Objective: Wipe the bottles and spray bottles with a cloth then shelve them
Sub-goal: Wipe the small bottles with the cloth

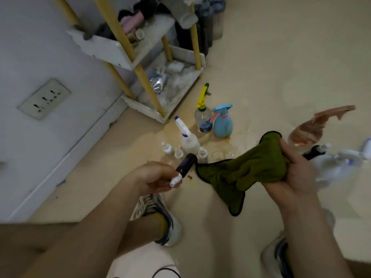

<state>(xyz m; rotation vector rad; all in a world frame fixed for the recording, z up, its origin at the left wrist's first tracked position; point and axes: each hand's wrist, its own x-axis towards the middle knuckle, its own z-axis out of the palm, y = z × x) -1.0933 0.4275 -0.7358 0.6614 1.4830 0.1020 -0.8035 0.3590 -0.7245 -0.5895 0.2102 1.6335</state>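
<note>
My left hand (158, 177) grips a small dark bottle (185, 164) with a white cap, held level above the floor. My right hand (297, 169) grips a bunched green cloth (253, 171), whose loose end hangs down toward my shoe. On the floor ahead stand a white spray bottle (187, 139), a clear bottle with a yellow sprayer (203, 115), a light blue spray bottle (222, 124) and three small white bottles (167, 149). A pinkish spray bottle (313, 131) lies blurred behind my right hand. More white spray bottles (339, 159) sit at the right.
A white shelf unit with yellow posts (140, 77) stands against the wall at upper left, holding foil and cloth items. Wet brown stains (220, 145) mark the floor around the bottles. My shoes (160, 215) are below my hands. A wall socket (45, 99) is at left.
</note>
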